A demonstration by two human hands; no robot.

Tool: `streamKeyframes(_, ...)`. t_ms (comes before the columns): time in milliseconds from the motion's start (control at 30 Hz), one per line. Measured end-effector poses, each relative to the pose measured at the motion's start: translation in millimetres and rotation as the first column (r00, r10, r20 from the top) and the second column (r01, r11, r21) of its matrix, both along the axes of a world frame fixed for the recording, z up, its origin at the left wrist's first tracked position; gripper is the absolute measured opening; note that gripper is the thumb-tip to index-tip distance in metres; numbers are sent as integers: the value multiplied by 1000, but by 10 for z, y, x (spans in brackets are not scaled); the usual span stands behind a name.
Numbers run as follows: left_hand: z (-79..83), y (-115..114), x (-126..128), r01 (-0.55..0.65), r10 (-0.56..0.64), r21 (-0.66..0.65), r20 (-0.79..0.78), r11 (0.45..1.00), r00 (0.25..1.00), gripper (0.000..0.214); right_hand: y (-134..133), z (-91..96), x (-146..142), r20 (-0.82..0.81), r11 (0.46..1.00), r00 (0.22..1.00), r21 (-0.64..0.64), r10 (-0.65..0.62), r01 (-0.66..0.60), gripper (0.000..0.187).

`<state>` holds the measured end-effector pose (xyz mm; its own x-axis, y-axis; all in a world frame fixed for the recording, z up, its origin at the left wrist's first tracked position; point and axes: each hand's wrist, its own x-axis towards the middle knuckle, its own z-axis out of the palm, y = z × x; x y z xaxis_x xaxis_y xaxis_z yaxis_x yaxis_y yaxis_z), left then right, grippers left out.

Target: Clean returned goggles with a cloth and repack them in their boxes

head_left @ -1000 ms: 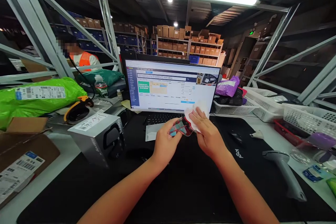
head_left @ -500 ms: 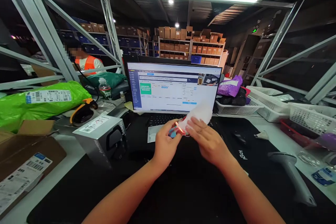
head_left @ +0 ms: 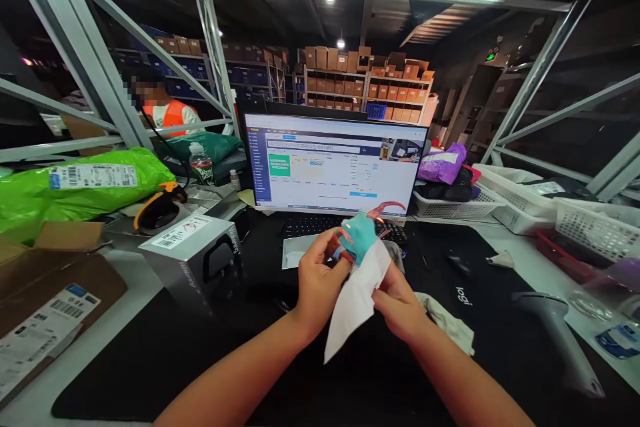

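Left of the monitor [head_left: 320, 188], see a green parcel [head_left: 150, 167] and a silver box [head_left: 180, 273]. Before its lower edge, blocking some of the keyboard [head_left: 300, 225], hold a teal item [head_left: 363, 237] in closed left-hand [head_left: 320, 280] fingers; pinch a white wipe [head_left: 357, 297] over it with the right hand [head_left: 400, 303]. Cannot make out right fingertips behind the wipe.

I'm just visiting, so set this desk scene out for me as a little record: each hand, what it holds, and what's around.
Left hand: holds a glossy teal-and-red item, possibly eyewear
Right hand: holds a white wipe, its upper end at the item
Beyond the hands: keyboard, lit monitor
To the left: silver box, orange-framed goggles, green parcel
To the right: handheld scanner, white baskets
Desk cover: black mat
Background: person in orange vest
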<state>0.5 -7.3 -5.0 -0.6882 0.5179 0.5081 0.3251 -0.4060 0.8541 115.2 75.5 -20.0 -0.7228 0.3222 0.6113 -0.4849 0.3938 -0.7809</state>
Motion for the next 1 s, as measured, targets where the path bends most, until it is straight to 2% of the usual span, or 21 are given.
streamKeyframes(100, 1, 2, 41, 1, -1, -1, 4, 1000, 1000, 26, 17, 11, -5, 63, 988, 995, 139, -75, 66, 55)
streamKeyframes(167, -7, 19, 32, -10, 10, 2, -28, 1000, 1000, 23, 42, 62, -17, 62, 976, 985, 159, -163, 152, 49)
streamKeyframes(233, -37, 45, 2, -35, 34, -3, -97, 999, 995, 23, 44, 116, -44, 53, 976, 977, 73, -208, 204, 39)
streamKeyframes(300, -83, 63, -40, -99, 97, 3, -237, 995, 967, 28, 25, 151, -77, 61, 974, 979, -104, -196, 201, 29)
streamKeyframes(333, -106, 64, -59, -141, 143, 31, -342, 990, 929, 30, 12, 160, -90, 62, 960, 982, -209, -178, 187, 27)
streamKeyframes(433, -138, 35, -87, -213, 302, 215, -637, 953, 709, 34, -24, 180, -84, 9, 853, 990, -506, -143, 128, 28)
streamKeyframes(500, -120, 0, -75, -209, 359, 293, -726, 933, 587, 35, -27, 218, -36, -29, 765, 990, -638, -136, 86, 34)
streamKeyframes(567, -87, -28, -48, -213, 373, 306, -751, 928, 545, 37, 1, 285, 35, -35, 689, 989, -721, -142, 73, 39)
streamKeyframes(633, -64, -36, -26, -213, 372, 304, -759, 928, 534, 40, 58, 364, 104, -9, 627, 990, -774, -142, 83, 38)
streamKeyframes(733, -61, -24, -21, -220, 366, 293, -767, 931, 527, 43, 120, 431, 132, 16, 560, 993, -825, -118, 80, 40)
streamKeyframes(800, -69, -18, -38, -233, 365, 281, -748, 931, 554, 42, 87, 405, 79, -18, 565, 992, -823, -127, 57, 45)
streamKeyframes(833, -73, -20, -50, -236, 362, 275, -730, 932, 580, 41, 43, 369, 37, -33, 589, 988, -806, -153, 64, 48)
streamKeyframes(933, -81, -39, -88, -224, 311, 217, -688, 950, 656, 40, -136, 217, -100, -28, 679, 952, -708, -304, 195, 56)
streamKeyframes(1000, -89, -43, -103, -230, 285, 173, -686, 958, 670, 45, -202, 138, -157, -10, 686, 923, -672, -384, 278, 60)
